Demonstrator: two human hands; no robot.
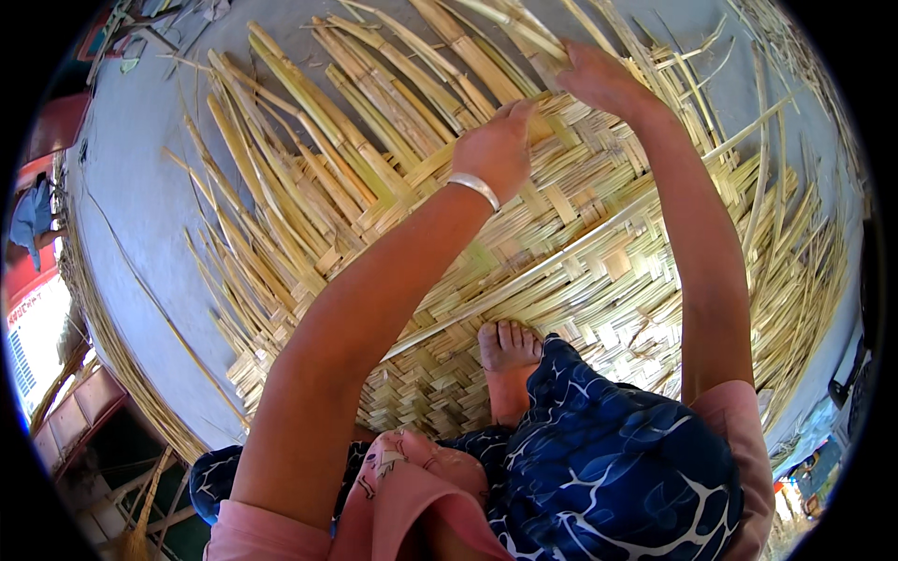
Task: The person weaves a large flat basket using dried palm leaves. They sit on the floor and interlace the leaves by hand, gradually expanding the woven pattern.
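Woven mat of flat yellow-green plant strips [585,168] lies on grey floor [140,215], bare foot [510,353] on its near part. L hand [496,150], w/ silver bangle [478,189], is at mat's far edge, fingers curled, can't tell if gripping. R hand [599,79], farther up & right, has fingers closed on long pale strip [519,30].

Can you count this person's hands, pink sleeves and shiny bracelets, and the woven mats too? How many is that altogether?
Hands: 2 (left hand, right hand)
Pink sleeves: 2 (left sleeve, right sleeve)
Silver bracelet: 1
Woven mat: 1
Total: 6
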